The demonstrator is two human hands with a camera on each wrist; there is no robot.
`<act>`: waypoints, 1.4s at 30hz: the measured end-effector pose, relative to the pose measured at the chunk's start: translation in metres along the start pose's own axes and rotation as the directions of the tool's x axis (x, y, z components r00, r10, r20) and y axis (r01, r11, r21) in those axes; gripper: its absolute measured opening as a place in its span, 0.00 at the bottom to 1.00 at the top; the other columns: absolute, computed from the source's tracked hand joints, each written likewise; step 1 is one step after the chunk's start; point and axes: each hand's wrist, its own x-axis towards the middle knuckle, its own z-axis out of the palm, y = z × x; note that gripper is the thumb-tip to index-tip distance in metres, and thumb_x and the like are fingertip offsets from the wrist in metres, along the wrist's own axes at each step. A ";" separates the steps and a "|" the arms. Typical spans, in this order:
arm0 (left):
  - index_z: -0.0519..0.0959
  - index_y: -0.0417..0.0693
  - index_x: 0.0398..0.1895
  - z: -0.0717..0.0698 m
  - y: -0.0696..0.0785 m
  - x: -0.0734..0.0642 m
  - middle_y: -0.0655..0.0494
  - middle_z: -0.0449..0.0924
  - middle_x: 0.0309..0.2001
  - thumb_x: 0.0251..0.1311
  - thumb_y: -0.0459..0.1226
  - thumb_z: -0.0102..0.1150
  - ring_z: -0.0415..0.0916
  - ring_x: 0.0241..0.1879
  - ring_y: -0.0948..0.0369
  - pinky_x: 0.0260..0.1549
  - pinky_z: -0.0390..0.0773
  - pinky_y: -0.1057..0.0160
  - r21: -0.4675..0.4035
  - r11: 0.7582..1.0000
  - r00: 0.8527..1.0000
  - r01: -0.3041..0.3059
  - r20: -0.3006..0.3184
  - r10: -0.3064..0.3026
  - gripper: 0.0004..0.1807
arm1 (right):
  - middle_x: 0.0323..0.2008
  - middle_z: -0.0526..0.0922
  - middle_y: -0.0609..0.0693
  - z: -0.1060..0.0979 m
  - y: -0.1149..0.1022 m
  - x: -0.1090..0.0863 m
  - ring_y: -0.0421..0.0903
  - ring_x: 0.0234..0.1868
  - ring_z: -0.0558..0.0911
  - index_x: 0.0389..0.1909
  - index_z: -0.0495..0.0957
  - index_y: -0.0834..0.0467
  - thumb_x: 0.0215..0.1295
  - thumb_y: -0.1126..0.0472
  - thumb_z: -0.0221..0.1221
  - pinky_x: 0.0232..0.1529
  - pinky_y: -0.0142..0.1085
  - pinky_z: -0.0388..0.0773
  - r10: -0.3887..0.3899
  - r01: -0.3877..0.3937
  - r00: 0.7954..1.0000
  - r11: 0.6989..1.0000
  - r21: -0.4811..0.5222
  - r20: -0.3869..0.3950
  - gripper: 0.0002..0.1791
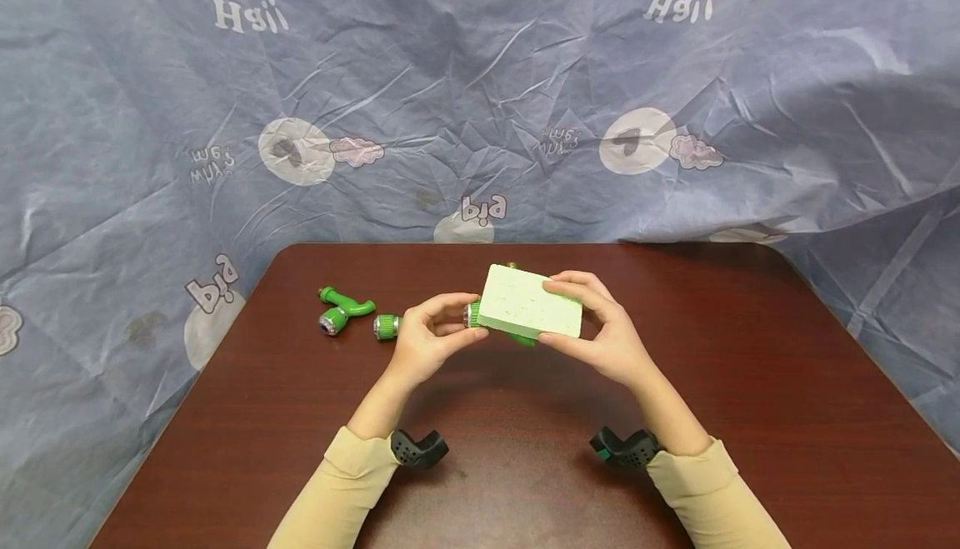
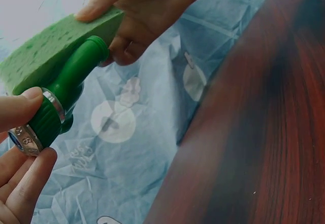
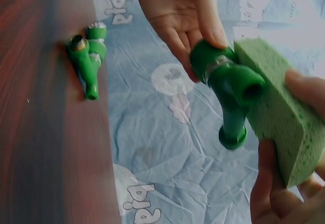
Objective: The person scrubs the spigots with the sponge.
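Observation:
Raised over the table, my left hand (image 1: 431,336) pinches the ribbed knob of a green faucet (image 2: 81,64) between thumb and fingers. My right hand (image 1: 607,328) grips a pale green sponge (image 1: 530,303) by its end, thumb on one side and fingers on the other. The sponge lies along the faucet's body in the left wrist view. From the head, it hides most of that faucet. In the right wrist view, the faucet's round open end (image 3: 251,92) and flanged end show beside the sponge.
Another green faucet (image 1: 348,307) lies on the left of the dark brown table (image 1: 750,366). Near it, a green knob (image 1: 386,326) pokes out from behind my left hand. A blue printed cloth (image 1: 450,99) hangs behind the table's far edge.

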 end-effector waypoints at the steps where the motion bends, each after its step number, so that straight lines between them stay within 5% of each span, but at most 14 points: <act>1: 0.78 0.33 0.48 0.001 -0.001 0.000 0.39 0.81 0.40 0.43 0.23 0.70 0.81 0.37 0.56 0.37 0.81 0.57 -0.002 1.000 1.000 -0.002 0.000 0.002 0.24 | 0.54 0.68 0.64 0.001 -0.001 0.000 0.44 0.53 0.71 0.52 0.72 0.73 0.42 0.81 0.68 0.46 0.27 0.71 0.013 -0.013 1.000 1.000 -0.021 -0.015 0.31; 8: 0.77 0.28 0.47 0.009 0.008 -0.002 0.35 0.80 0.40 0.40 0.19 0.69 0.81 0.38 0.53 0.38 0.80 0.50 -0.019 1.000 1.000 0.024 -0.015 -0.025 0.25 | 0.54 0.69 0.61 0.005 -0.006 0.001 0.41 0.52 0.71 0.53 0.74 0.70 0.44 0.77 0.69 0.47 0.26 0.70 0.044 -0.055 0.992 0.994 -0.097 -0.115 0.30; 16: 0.76 0.25 0.46 0.010 0.026 -0.004 0.33 0.80 0.41 0.41 0.18 0.68 0.81 0.37 0.56 0.37 0.81 0.52 -0.006 0.999 0.999 0.032 -0.018 -0.032 0.24 | 0.53 0.68 0.64 0.000 -0.002 0.000 0.45 0.52 0.71 0.52 0.73 0.72 0.42 0.80 0.68 0.45 0.27 0.71 -0.017 0.018 0.999 0.999 -0.032 0.030 0.31; 23: 0.76 0.26 0.47 0.003 0.014 -0.001 0.34 0.79 0.43 0.42 0.18 0.67 0.80 0.39 0.62 0.38 0.81 0.53 -0.010 1.000 1.000 0.000 -0.028 0.000 0.24 | 0.52 0.69 0.64 -0.022 0.002 0.000 0.46 0.51 0.71 0.51 0.73 0.73 0.41 0.82 0.67 0.43 0.28 0.71 -0.015 0.016 0.998 1.000 -0.017 0.065 0.31; 35: 0.77 0.30 0.47 -0.005 -0.001 0.002 0.38 0.80 0.45 0.41 0.20 0.69 0.80 0.40 0.61 0.37 0.81 0.60 -0.062 0.996 0.998 -0.066 -0.028 0.064 0.24 | 0.53 0.68 0.64 -0.023 0.008 0.002 0.41 0.49 0.72 0.52 0.73 0.72 0.44 0.81 0.65 0.43 0.24 0.70 0.036 -0.045 0.987 0.998 -0.051 -0.156 0.30; 42: 0.76 0.29 0.48 -0.001 -0.001 0.002 0.41 0.81 0.45 0.42 0.19 0.68 0.80 0.41 0.62 0.38 0.81 0.54 -0.043 0.998 0.999 -0.050 -0.011 0.049 0.25 | 0.53 0.67 0.65 -0.017 0.004 0.001 0.43 0.52 0.70 0.52 0.72 0.73 0.42 0.82 0.66 0.46 0.26 0.69 -0.001 -0.003 0.997 0.999 -0.043 -0.074 0.31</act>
